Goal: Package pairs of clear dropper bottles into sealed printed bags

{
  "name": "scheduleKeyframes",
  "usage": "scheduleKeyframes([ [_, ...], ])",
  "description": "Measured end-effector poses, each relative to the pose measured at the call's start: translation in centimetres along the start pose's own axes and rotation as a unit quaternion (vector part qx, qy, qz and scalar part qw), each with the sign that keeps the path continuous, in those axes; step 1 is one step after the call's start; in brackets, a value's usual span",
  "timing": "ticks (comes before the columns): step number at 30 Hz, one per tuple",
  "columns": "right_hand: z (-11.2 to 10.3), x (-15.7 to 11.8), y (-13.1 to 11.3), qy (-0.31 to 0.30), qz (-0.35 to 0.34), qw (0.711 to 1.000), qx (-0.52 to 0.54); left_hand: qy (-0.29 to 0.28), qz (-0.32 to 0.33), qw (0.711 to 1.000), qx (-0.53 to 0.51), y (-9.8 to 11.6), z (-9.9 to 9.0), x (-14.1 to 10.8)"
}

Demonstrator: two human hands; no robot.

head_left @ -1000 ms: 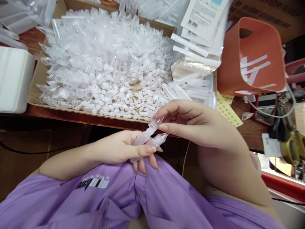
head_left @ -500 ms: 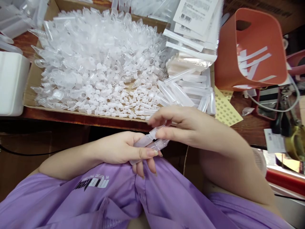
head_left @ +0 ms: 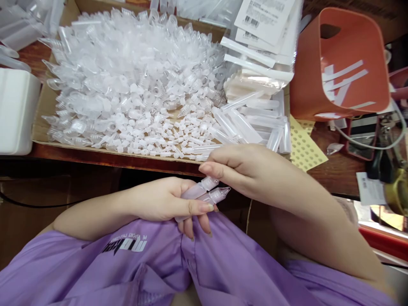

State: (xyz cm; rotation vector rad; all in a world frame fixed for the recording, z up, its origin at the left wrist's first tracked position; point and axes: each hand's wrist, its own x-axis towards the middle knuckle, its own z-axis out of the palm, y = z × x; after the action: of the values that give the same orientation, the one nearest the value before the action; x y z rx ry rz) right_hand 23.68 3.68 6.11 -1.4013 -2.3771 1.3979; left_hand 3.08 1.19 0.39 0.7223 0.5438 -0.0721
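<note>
Two translucent plastic tubes lie side by side in my left hand [head_left: 172, 199], thumb across them and fingers beneath. The nearer tube [head_left: 216, 195] has a clear pointed cap on its right end. The farther tube [head_left: 194, 190] ends in a ribbed clear fitting, and the closed fingers of my right hand [head_left: 242, 168] are around its tip, which they hide. Both hands are above my lap, in front of a shallow cardboard box [head_left: 111, 151] filled with clear caps [head_left: 127, 68] and small white plugs [head_left: 162, 138].
More translucent tubes [head_left: 245, 123] and clear bags with cards [head_left: 261, 25] lie at the box's right side. Farther right are an orange bin [head_left: 306, 80] with paper strips and a yellow dotted sheet [head_left: 307, 146]. A white container [head_left: 15, 110] stands at the left.
My right hand's fingers have closed in over the farther tube's tip. The nearer tube's pointed cap now shows more fully. The view has shifted slightly.
</note>
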Motion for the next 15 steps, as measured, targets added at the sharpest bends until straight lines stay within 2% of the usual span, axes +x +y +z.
scheduleKeyframes([
  [3, -0.05, -0.05, -0.16, -0.02, -0.03, 0.999, 0.02, 0.003, -0.002, 1.0, 0.0, 0.1, 0.0, -0.05],
  [7, 0.1, 0.1, -0.35, -0.027, 0.024, 0.999, -0.039, 0.001, 0.003, 1.0, -0.008, 0.1, -0.01, -0.15],
  [11, 0.28, 0.22, -0.25, -0.024, -0.034, 0.999, -0.005, 0.001, 0.01, 1.0, -0.005, 0.08, -0.05, -0.23],
  [15, 0.28, 0.08, -0.19, -0.03, -0.019, 0.999, -0.012, -0.024, 0.008, 0.999, -0.045, 0.01, -0.13, -0.2],
])
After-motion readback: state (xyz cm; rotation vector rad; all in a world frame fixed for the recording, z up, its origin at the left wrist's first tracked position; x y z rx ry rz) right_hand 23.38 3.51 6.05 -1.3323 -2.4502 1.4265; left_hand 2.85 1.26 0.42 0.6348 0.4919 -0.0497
